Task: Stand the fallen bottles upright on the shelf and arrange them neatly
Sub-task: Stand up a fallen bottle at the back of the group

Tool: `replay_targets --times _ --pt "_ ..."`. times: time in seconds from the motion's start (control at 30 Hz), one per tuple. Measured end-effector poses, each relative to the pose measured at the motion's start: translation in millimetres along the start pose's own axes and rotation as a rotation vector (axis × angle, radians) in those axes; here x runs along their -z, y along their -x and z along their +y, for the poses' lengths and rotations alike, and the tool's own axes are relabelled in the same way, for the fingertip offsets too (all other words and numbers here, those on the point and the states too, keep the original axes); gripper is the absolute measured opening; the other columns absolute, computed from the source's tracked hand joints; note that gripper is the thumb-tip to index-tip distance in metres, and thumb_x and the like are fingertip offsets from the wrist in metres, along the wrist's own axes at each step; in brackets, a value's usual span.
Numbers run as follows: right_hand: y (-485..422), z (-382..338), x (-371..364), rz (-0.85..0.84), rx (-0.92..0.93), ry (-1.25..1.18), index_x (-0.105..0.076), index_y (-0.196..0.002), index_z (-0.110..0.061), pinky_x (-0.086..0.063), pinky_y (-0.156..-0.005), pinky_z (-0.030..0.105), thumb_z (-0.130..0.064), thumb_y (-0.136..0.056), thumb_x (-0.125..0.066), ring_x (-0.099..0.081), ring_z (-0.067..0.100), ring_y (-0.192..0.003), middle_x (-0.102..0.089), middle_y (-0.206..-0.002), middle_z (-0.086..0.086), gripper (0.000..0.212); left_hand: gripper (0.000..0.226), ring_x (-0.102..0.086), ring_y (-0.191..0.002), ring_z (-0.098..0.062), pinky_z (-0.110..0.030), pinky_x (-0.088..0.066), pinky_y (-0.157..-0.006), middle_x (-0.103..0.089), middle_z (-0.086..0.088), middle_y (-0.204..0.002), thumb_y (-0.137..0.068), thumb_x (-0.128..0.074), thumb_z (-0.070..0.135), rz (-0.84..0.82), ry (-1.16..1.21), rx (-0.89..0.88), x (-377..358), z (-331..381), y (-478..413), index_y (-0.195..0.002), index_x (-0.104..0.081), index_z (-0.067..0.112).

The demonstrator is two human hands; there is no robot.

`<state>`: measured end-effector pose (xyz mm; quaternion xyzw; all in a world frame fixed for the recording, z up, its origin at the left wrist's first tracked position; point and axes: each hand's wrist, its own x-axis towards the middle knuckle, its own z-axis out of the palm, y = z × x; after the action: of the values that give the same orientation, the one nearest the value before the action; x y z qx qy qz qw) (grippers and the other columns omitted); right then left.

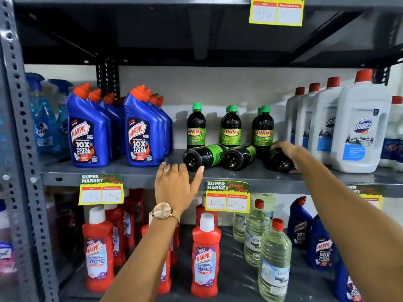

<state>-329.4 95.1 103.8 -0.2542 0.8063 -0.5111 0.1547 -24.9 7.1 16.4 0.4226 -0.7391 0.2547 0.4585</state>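
On the grey metal shelf (130, 171), three dark Sunny bottles with green caps stand upright in a row at the back: the left standing bottle (196, 127), the middle standing bottle (230, 127) and the right standing bottle (263, 129). In front of them three more lie on their sides with their bases toward the camera. The left fallen bottle (201, 156) and the middle fallen bottle (237, 156) lie side by side and touch each other. The right fallen bottle (279, 160) lies just beside the white Domex bottles (359, 127), and the right hand (285, 149) is laid over its top, fingers curled down around it in a grasp while it rests on the shelf. The left hand (174, 186), with a ring and a wristwatch (162, 211), is released and spread open at the shelf's front edge; its thumb points up toward the base of the left fallen bottle, very near it, though contact cannot be made out. Blue Harpic bottles (87, 131) stand to the left of the group.
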Motion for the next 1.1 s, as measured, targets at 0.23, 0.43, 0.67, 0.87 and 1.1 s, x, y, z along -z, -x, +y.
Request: replay_targets --times 0.23,0.43,0.67,0.87,1.1 --pt "42.1 14.5 -5.0 0.321 0.318 -0.142 -0.054 -0.120 -0.002 -0.047 -0.094 0.046 -0.063 -0.074 -0.064 -0.058 0.038 -0.113 -0.060 -0.125 0.019 0.077 0.075 -0.063 -0.055 -0.023 -0.028 -0.043 -0.050 -0.064 -0.004 -0.056 -0.093 -0.021 0.064 0.032 -0.019 -0.087 0.5 -9.9 -3.8 -0.056 -0.062 0.013" --pt "44.0 13.6 -5.0 0.333 0.396 -0.127 -0.045 -0.125 0.002 -0.046 -0.096 0.043 -0.043 -0.076 -0.078 -0.056 0.037 -0.116 -0.057 -0.128 0.019 0.074 0.069 -0.062 -0.054 -0.023 -0.028 -0.043 -0.049 -0.064 -0.004 -0.056 -0.092 -0.031 0.061 0.046 0.026 -0.091 -2.5 -10.4 -3.2 -0.060 -0.066 0.012" --pt "47.6 -1.3 -17.2 0.288 0.390 0.008 -0.033 -0.138 0.002 -0.045 -0.103 0.048 -0.038 -0.067 -0.087 -0.052 0.041 -0.126 -0.052 -0.137 0.021 0.097 0.066 -0.060 -0.049 -0.024 -0.027 -0.041 -0.047 -0.061 -0.004 -0.052 -0.091 -0.031 0.059 0.064 0.042 -0.105 0.3 -11.6 -3.0 -0.056 -0.061 0.012" --pt "38.1 1.0 -24.8 0.196 0.367 -0.154 -0.044 -0.128 -0.001 -0.046 -0.091 0.034 -0.020 -0.065 -0.089 -0.055 0.023 -0.108 -0.057 -0.118 0.009 0.080 0.065 -0.060 -0.049 -0.024 -0.026 -0.040 -0.047 -0.060 -0.003 -0.052 -0.091 -0.031 0.059 0.069 0.064 -0.100 1.7 -11.0 -3.7 -0.056 -0.061 0.012" --pt "30.9 5.2 -20.3 0.131 0.352 -0.257 -0.057 -0.114 0.002 -0.047 -0.065 0.028 -0.004 -0.063 -0.077 -0.059 0.026 -0.093 -0.065 -0.092 0.009 0.055 0.064 -0.058 -0.048 -0.023 -0.025 -0.038 -0.047 -0.060 -0.003 -0.051 -0.091 -0.032 0.058 0.098 0.078 -0.092 -2.1 -11.3 -2.8 -0.055 -0.060 0.013"
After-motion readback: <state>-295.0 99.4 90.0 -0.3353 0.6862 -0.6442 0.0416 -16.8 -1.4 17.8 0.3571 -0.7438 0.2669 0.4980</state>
